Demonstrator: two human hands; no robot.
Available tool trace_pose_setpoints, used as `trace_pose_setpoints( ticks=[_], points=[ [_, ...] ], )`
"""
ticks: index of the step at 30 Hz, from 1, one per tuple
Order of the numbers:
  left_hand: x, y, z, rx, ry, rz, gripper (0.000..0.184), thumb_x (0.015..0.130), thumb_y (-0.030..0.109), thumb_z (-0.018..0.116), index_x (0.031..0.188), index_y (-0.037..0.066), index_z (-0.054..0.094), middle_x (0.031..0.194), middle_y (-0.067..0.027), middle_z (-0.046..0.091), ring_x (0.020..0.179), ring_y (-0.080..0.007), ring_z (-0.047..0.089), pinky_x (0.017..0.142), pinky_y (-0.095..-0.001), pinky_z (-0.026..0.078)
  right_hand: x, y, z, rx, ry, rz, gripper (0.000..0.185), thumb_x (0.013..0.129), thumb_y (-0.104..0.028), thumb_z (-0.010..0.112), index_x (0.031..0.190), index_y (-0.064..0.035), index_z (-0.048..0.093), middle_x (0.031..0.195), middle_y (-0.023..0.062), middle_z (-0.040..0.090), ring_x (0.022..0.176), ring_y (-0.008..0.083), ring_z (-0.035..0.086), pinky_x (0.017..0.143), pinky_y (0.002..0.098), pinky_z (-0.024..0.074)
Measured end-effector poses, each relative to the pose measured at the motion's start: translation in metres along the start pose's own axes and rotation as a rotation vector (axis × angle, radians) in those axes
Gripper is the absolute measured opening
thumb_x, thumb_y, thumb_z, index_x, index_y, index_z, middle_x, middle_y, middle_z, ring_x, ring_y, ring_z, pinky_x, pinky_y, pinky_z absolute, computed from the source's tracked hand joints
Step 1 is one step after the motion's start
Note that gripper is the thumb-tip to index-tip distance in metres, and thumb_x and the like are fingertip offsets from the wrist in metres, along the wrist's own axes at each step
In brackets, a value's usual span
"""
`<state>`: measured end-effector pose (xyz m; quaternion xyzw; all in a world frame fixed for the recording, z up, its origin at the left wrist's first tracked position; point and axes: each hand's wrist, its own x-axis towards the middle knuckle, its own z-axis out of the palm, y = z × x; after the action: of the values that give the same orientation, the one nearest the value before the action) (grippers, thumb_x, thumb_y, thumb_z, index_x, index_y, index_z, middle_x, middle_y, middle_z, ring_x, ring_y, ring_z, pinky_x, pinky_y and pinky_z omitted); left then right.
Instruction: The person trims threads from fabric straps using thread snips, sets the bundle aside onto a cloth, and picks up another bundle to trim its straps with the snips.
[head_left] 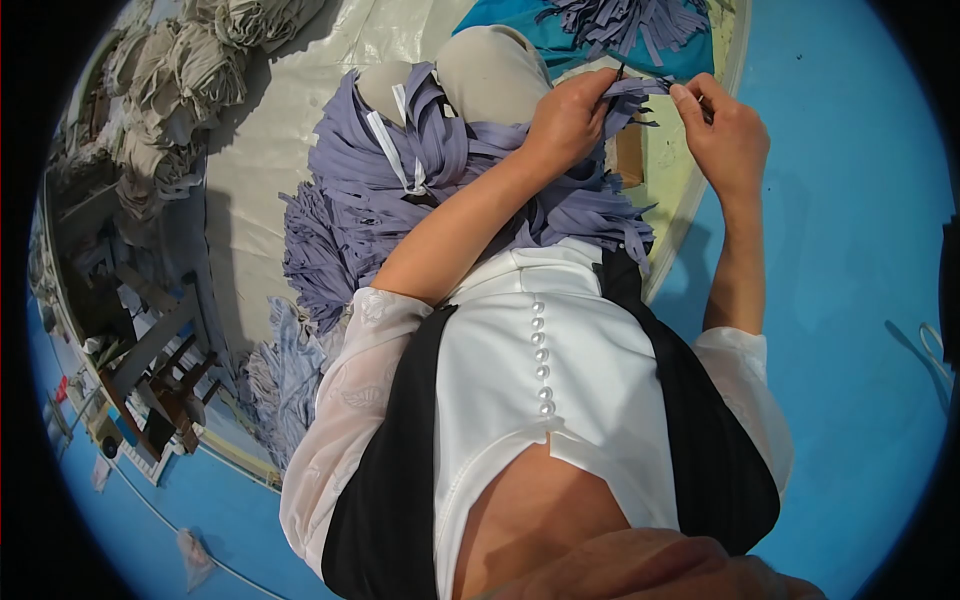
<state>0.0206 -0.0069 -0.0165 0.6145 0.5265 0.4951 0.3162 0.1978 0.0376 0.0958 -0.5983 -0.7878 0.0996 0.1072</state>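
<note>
Bundles of purple fabric strips (380, 215) lie across my lap, with white ties around part of them. My left hand (570, 120) is closed round the end of a few purple strips (635, 88), above the right side of the lap. A thin dark pointed thing shows at its fingertips, too small to name. To the right of it, my right hand (728, 140) pinches the other end of these strips between thumb and fingers. Something small and dark shows by its curled fingers.
More purple strips (640, 25) lie on a teal cloth (490, 15) at the top. Grey-beige fabric bundles (185, 75) are piled at the upper left, near wooden furniture (150, 350). A pale sheet (270, 180) covers the surface left of my lap. Blue floor (840, 250) lies at the right.
</note>
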Motion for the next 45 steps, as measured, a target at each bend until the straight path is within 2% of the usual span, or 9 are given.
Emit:
trace_pose_setpoints(
  ticks=[14, 17, 20, 23, 26, 29, 35, 38, 45],
  points=[
    [-0.001, 0.007, -0.001, 0.079, -0.017, -0.026, 0.033, 0.09, -0.001, 0.06, 0.122, 0.006, 0.064, 0.112, -0.0185, 0.068, 0.102, -0.0408, 0.065, 0.083, -0.0424, 0.053, 0.004, 0.001, -0.015, -0.008, -0.113, 0.023, 0.035, 0.092, -0.044, 0.061, 0.079, -0.0117, 0.067, 0.064, 0.0093, 0.063, 0.064, 0.032, 0.064, 0.057, 0.0441, 0.0457],
    [-0.001, 0.006, -0.001, 0.084, -0.005, 0.01, 0.031, 0.092, 0.0, 0.058, 0.122, 0.007, 0.063, 0.107, -0.0178, 0.068, 0.097, -0.0341, 0.068, 0.08, -0.0396, 0.053, 0.004, 0.007, -0.01, -0.065, -0.183, -0.02, 0.037, 0.094, -0.046, 0.06, 0.081, -0.0118, 0.066, 0.063, 0.0088, 0.061, 0.061, 0.0311, 0.06, 0.056, 0.0423, 0.0443],
    [0.002, -0.002, -0.004, -0.146, -0.13, -0.106, 0.02, 0.096, 0.011, 0.058, 0.113, 0.006, 0.066, 0.095, -0.0126, 0.07, 0.086, -0.0327, 0.067, 0.075, -0.0369, 0.052, 0.007, 0.02, 0.001, 0.187, -0.013, 0.048, 0.033, 0.094, -0.041, 0.065, 0.084, -0.0091, 0.067, 0.061, 0.0034, 0.061, 0.056, 0.0197, 0.057, 0.054, 0.0361, 0.0421],
    [0.004, -0.01, -0.005, -0.64, -0.24, -0.285, 0.028, 0.101, 0.021, 0.051, 0.116, 0.004, 0.068, 0.1, -0.0081, 0.073, 0.088, -0.0213, 0.069, 0.078, -0.0304, 0.051, 0.009, 0.02, 0.006, 0.741, 0.036, 0.063, 0.025, 0.091, -0.03, 0.073, 0.09, -0.006, 0.069, 0.061, -0.0042, 0.059, 0.058, 0.0077, 0.052, 0.054, 0.0292, 0.0381],
    [0.01, 0.003, -0.025, -0.705, -0.376, -0.439, 0.039, 0.102, 0.029, 0.048, 0.122, 0.002, 0.068, 0.106, -0.0064, 0.073, 0.094, -0.014, 0.067, 0.084, -0.0278, 0.051, 0.005, 0.013, 0.021, 0.914, -0.111, 0.01, 0.02, 0.088, -0.019, 0.078, 0.095, -0.0019, 0.07, 0.068, -0.0062, 0.061, 0.067, 0.0017, 0.051, 0.057, 0.0234, 0.0386],
    [0.007, 0.0, -0.023, -1.0, -0.33, -0.729, 0.047, 0.101, 0.033, 0.046, 0.128, -0.001, 0.064, 0.118, -0.01, 0.069, 0.108, -0.0185, 0.064, 0.1, -0.0306, 0.047, -0.005, 0.012, 0.042, 1.013, -0.177, 0.012, 0.017, 0.087, -0.012, 0.077, 0.098, -0.0007, 0.07, 0.076, -0.0035, 0.063, 0.07, 0.0032, 0.054, 0.062, 0.0216, 0.0423],
    [0.01, -0.008, -0.024, -1.246, -0.305, -0.792, 0.043, 0.09, 0.014, 0.047, 0.124, -0.007, 0.062, 0.124, -0.0149, 0.067, 0.117, -0.0229, 0.062, 0.107, -0.0344, 0.046, -0.034, 0.012, 0.035, 0.69, -0.031, -0.161, 0.018, 0.079, 0.001, 0.072, 0.097, -0.0013, 0.069, 0.078, 0.0039, 0.068, 0.069, 0.0094, 0.062, 0.064, 0.0252, 0.0488],
    [0.009, -0.016, -0.023, -1.128, -0.307, -0.594, 0.043, 0.085, 0.011, 0.048, 0.122, -0.005, 0.062, 0.121, -0.0147, 0.066, 0.115, -0.0225, 0.062, 0.105, -0.033, 0.046, -0.045, 0.01, 0.03, 0.569, -0.032, -0.261, 0.021, 0.075, -0.001, 0.07, 0.095, -0.0046, 0.07, 0.075, 0.0073, 0.067, 0.065, 0.0175, 0.064, 0.061, 0.0279, 0.0487],
    [0.001, -0.007, -0.024, -0.738, -0.251, -0.594, 0.032, 0.086, 0.011, 0.063, 0.116, -0.001, 0.062, 0.111, -0.0087, 0.066, 0.099, -0.0135, 0.062, 0.091, -0.0275, 0.048, -0.042, 0.011, 0.027, 0.406, -0.254, -0.158, 0.013, 0.077, -0.012, 0.07, 0.09, -0.0089, 0.069, 0.075, 0.0113, 0.068, 0.064, 0.0305, 0.064, 0.058, 0.0356, 0.0478]
  ],
)
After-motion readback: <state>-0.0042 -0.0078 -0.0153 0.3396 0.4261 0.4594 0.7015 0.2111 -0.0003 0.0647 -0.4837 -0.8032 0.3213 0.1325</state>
